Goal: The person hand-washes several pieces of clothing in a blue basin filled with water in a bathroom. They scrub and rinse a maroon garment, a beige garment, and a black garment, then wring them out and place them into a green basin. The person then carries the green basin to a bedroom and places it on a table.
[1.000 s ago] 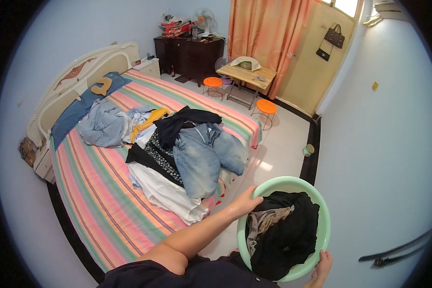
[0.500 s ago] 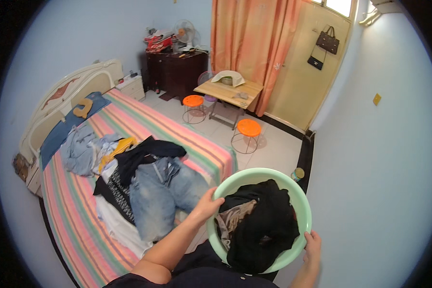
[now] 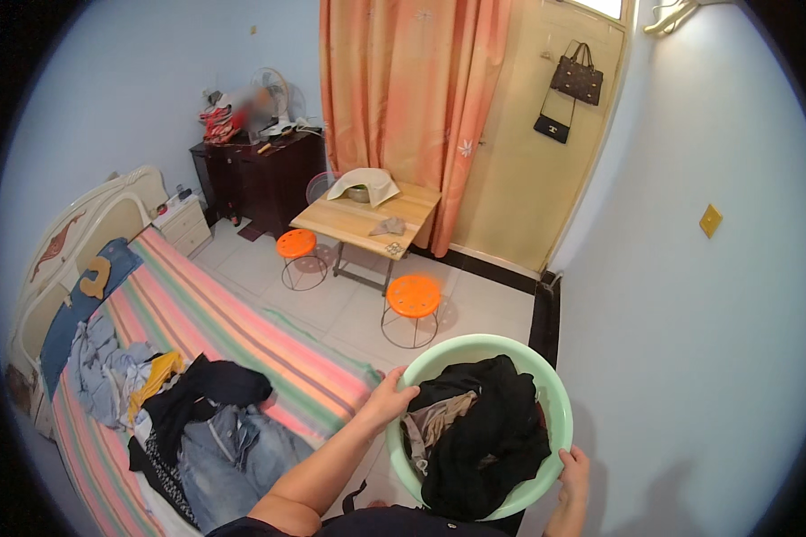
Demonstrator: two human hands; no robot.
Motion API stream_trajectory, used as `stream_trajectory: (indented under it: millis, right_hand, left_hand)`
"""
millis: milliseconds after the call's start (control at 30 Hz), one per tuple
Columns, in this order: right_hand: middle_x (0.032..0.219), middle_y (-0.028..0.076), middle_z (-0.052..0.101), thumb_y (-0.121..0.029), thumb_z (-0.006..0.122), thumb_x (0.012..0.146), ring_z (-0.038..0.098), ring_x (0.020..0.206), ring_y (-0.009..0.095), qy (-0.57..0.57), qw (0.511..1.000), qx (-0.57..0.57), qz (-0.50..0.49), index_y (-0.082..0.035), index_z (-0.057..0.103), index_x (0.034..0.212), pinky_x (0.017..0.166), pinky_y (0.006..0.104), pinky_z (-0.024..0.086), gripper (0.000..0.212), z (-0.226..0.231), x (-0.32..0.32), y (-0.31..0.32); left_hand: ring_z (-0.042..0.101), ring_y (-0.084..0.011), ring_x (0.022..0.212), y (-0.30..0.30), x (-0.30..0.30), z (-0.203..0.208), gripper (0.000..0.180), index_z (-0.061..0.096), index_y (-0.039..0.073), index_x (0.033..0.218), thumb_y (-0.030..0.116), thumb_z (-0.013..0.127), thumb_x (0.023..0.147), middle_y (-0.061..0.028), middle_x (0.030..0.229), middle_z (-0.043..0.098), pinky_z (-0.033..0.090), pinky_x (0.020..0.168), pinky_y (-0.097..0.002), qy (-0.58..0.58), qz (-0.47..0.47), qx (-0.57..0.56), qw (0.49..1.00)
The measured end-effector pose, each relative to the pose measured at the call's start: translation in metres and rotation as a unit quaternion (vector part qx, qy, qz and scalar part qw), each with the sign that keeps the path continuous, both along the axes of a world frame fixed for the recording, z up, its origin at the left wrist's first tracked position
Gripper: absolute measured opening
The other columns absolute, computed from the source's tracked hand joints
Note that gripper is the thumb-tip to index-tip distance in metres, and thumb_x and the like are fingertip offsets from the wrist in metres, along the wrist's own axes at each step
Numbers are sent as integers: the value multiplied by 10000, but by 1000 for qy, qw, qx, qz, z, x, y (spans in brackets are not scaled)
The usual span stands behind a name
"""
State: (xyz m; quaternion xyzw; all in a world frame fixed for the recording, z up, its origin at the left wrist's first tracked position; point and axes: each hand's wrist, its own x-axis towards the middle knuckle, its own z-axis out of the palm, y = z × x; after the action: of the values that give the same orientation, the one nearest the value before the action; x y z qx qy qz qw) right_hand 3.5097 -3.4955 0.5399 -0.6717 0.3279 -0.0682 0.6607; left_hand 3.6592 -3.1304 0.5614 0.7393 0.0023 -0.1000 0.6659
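Observation:
A round pale-green plastic basin point(image 3: 557, 403) is held in front of my body. My left hand point(image 3: 388, 400) grips its left rim, and my right hand point(image 3: 574, 472) is closed on the right rim. Inside lies a heap of black clothing point(image 3: 488, 438), with a crumpled grey-brown garment point(image 3: 436, 419) on its left side. To my left, blue jeans point(image 3: 233, 461), a black top point(image 3: 208, 387), a yellow garment point(image 3: 156, 378) and a light-blue shirt point(image 3: 96, 367) are spread over the bed. Part of each hand is hidden beneath the basin's edge.
The striped bed point(image 3: 242, 304) fills the left side. Ahead stand two orange stools point(image 3: 414, 296) and a low wooden table point(image 3: 358, 228) with a cloth-covered bowl. Behind are a dark cabinet point(image 3: 269, 183), an orange curtain point(image 3: 412, 89) and a door point(image 3: 519, 161) with hanging handbags. A wall rises on my right.
My view has moved forward into the room, so the table, stools and door appear nearer and the bed has shifted left and lower. Both hands still hold the basin.

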Motion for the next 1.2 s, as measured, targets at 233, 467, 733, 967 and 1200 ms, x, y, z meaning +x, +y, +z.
stream_trajectory:
  millis: [233, 467, 733, 967, 1200]
  right_hand:
    - [826, 67, 609, -117, 534, 815, 577, 689, 161, 25, 999, -47, 7, 9, 584, 1023, 569, 299, 455, 248, 7, 172, -97]
    - [791, 53, 606, -114, 549, 803, 565, 672, 148, -25, 993, -80, 79, 7, 597, 1003, 557, 290, 439, 238, 9, 362, -164]
    - [782, 63, 610, -110, 545, 806, 572, 632, 154, 7, 991, -21, 130, 10, 597, 1002, 511, 287, 443, 236, -6, 569, -164]
    - [894, 80, 595, -88, 553, 823, 565, 745, 161, 35, 990, 13, 138, 17, 533, 1133, 603, 292, 439, 328, 1, 722, -178]
    - [877, 80, 598, -99, 559, 803, 555, 693, 146, 36, 979, -37, 198, 17, 548, 1123, 560, 283, 422, 340, 3, 876, -207]
  left_hand:
    - [518, -194, 982, -95, 159, -6, 469, 417, 43, 1255, 127, 554, 814, -104, 1077, 548, 424, 851, -321, 42, -10, -12, 999]
    - [515, -200, 975, -143, 283, -7, 498, 417, 9, 1240, 114, 582, 781, -130, 1068, 542, 424, 834, -316, 81, 90, -61, 991]
    - [518, -223, 996, -136, 475, -38, 497, 420, 5, 1234, 121, 581, 778, -147, 1092, 544, 429, 831, -334, 45, 115, -40, 992]
    - [514, -218, 1014, -150, 634, -30, 495, 424, 20, 1239, 129, 573, 780, -140, 1115, 536, 423, 844, -329, 51, 126, 1, 991]
    - [523, -216, 982, -182, 751, -25, 477, 417, 22, 1241, 132, 560, 799, -125, 1101, 543, 435, 821, -333, 108, 184, -42, 976]
